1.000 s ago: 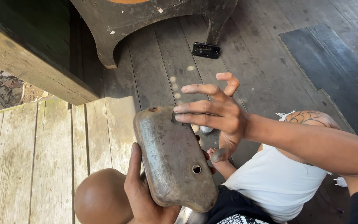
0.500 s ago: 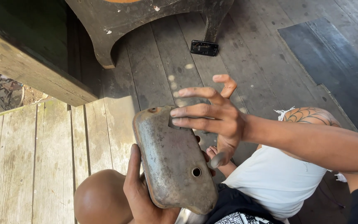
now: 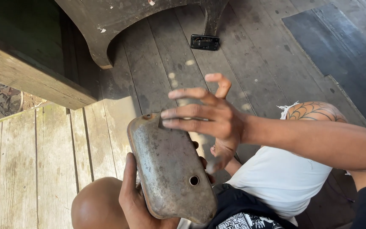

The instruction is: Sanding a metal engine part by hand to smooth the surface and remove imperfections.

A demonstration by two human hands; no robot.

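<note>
While the left hand (image 3: pixel 134 199) clamps its fingers on the lower edge of the rusty metal cover (image 3: pixel 170 169), propped upright above the knee, the right hand (image 3: pixel 210 121) hovers with fingers spread at its top; brace it firmly before pressing.

Rusty metal cover propped on my lap

The metal cover (image 3: pixel 168 167) is a dull grey-brown, rust-stained shell with rounded corners and a raised lip. It has one round hole near its lower right and a small bolt hole at its top corner. It stands tilted, long side running away from me, its domed face turned up, above my knee. My left hand (image 3: pixel 134 199) grips its lower left edge; my right hand (image 3: pixel 210 118) hovers at its top right.
</note>
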